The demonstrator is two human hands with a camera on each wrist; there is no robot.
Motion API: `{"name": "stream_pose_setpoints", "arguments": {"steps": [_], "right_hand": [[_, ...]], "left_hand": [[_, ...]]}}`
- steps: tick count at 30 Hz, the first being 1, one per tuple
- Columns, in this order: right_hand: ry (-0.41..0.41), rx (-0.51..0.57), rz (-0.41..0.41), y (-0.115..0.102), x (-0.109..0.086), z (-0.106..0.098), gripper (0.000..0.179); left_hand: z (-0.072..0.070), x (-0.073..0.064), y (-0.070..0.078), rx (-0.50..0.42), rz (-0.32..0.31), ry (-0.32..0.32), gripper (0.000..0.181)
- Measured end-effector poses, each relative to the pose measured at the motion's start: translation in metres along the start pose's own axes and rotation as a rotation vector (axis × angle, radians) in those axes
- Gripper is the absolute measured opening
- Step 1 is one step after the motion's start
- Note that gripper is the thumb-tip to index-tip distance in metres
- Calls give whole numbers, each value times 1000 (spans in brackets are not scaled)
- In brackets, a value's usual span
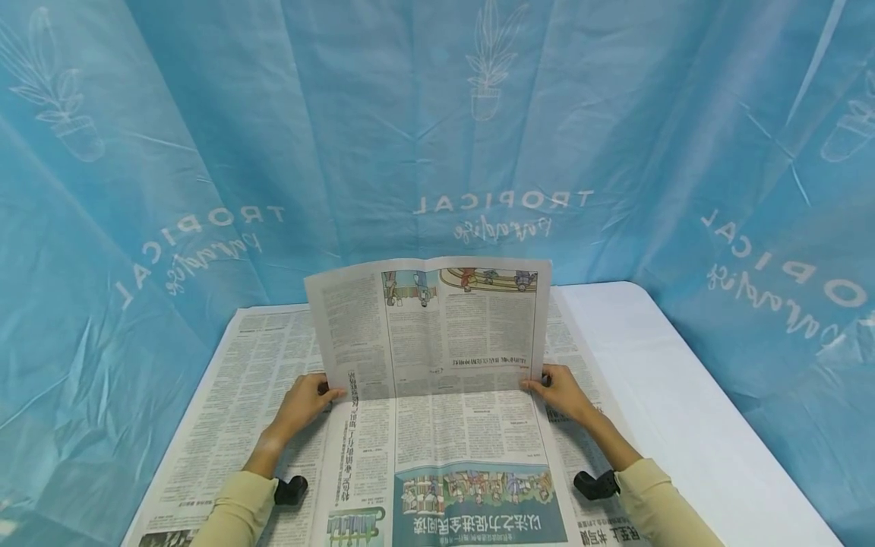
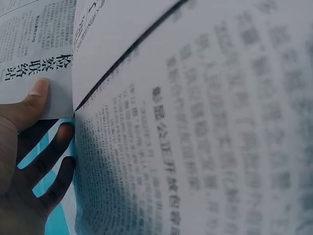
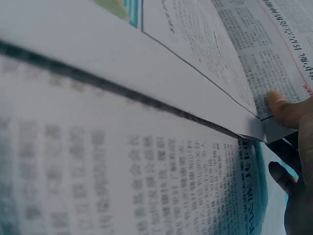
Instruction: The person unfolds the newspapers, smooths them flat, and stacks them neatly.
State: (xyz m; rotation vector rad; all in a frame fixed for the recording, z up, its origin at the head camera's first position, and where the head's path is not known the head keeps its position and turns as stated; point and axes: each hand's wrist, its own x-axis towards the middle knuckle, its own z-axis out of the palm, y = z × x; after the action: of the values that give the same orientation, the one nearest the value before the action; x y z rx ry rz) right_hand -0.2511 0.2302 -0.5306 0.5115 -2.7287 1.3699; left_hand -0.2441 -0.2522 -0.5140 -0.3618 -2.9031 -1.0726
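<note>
A printed newspaper (image 1: 472, 429) lies before me, its far part raised and bent up along a crosswise crease, with text and coloured cartoons facing me. My left hand (image 1: 301, 403) pinches its left edge near the crease; in the left wrist view the thumb (image 2: 38, 95) lies on the print and the other fingers are behind or below the paper. At the opposite edge my right hand (image 1: 566, 393) pinches the paper at a similar height. The right wrist view has that thumb (image 3: 281, 108) on the page, with fingers partly hidden underneath.
More newspaper (image 1: 239, 395) is spread under the raised sheet on a white table (image 1: 663, 372), whose surface shows on the right. Blue printed curtains (image 1: 369, 152) hang behind and at both sides. Black wrist devices (image 1: 291, 491) sit on both wrists.
</note>
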Motion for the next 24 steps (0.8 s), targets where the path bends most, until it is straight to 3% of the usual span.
{"name": "stream_pose_setpoints", "arguments": {"steps": [10, 19, 24], "right_hand": [[55, -108, -24, 1, -1, 1, 28], [56, -153, -19, 0, 2, 2, 11], [72, -198, -26, 0, 3, 5, 19]], "left_hand": [[2, 3, 0, 73, -36, 32, 23], [3, 3, 3, 83, -32, 45, 18], [3, 3, 4, 89, -37, 41, 13]]}}
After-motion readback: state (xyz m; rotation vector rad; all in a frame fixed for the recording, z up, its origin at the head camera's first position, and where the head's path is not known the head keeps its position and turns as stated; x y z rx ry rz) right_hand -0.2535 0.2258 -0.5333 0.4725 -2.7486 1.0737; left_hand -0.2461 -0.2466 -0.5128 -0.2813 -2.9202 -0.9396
